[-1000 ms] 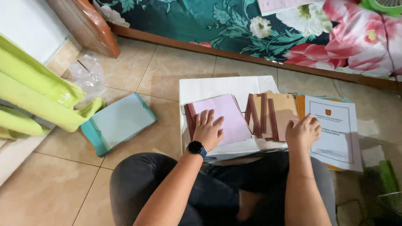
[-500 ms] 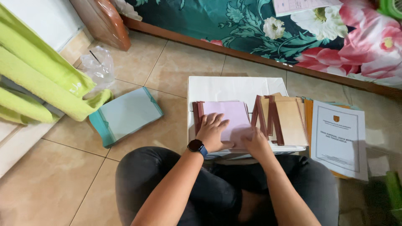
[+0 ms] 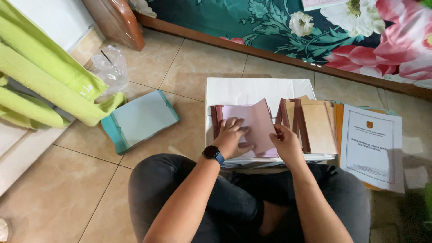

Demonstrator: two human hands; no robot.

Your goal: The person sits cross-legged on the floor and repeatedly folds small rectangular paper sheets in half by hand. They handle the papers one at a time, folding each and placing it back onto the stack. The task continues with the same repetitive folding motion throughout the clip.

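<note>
Left hand [image 3: 231, 137] lies flat on pink booklet [image 3: 252, 128]; right hand [image 3: 285, 143] pinches its lifted cover edge.

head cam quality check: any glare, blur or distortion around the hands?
Head view: even, soft indoor light, shadows faint under the white box. Mild sheen on the floor tiles and the plastic bag, nothing blown out. The left hand and right hand on the pink booklet look sharp. Slight wide-angle bending at the edges.
</note>
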